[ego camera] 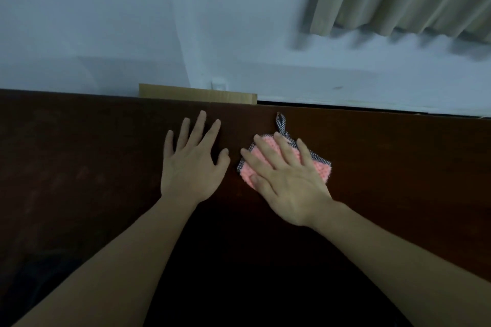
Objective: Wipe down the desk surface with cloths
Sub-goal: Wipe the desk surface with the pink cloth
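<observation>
Pale walls and a beige curtain back the dark brown wooden worktop, where the right hand presses flat, fingers spread, on a pink knitted cloth with checked trim at frame centre, apparently to wipe, while the left hand rests open beside it, likely for bracing.

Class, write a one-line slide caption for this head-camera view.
Right hand presses a pink cloth flat on the dark wooden desk; left hand rests open beside it.
</observation>
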Available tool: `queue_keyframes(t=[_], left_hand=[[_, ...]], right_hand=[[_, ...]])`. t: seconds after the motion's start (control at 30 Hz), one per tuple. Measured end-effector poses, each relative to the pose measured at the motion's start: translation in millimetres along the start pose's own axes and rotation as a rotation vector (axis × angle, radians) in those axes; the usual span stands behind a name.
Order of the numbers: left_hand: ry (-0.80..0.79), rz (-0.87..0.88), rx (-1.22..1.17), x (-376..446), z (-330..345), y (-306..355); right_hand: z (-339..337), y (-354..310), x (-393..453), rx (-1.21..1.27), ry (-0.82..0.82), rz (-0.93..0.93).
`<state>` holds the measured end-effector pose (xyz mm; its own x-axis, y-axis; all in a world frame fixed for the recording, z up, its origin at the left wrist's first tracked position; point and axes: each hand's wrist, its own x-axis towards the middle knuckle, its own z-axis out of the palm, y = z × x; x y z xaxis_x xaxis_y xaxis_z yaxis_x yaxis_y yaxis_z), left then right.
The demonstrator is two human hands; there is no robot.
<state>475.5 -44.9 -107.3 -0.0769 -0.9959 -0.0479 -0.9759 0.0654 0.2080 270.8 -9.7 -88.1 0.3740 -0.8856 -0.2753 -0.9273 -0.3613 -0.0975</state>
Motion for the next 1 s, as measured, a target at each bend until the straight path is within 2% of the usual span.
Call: queue_keyframes(t=[0.2, 0.47, 0.77, 1.0], left_hand=[[-0.031, -0.116, 0.017, 0, -3, 1], [0.014, -0.122, 0.019, -1, 0, 1], [0.001, -0.122, 0.000, -2, -3, 3], [-0.050, -0.079, -0.094, -3, -12, -6]], right_hand=[[-4, 11, 28, 0.002, 0.041, -0.056], [-17, 9, 108, 0.013, 0.139, 0.008], [3, -8, 23, 0.025, 0.080, -0.048], [-3, -13, 43, 0.030, 0.079, 0.047]])
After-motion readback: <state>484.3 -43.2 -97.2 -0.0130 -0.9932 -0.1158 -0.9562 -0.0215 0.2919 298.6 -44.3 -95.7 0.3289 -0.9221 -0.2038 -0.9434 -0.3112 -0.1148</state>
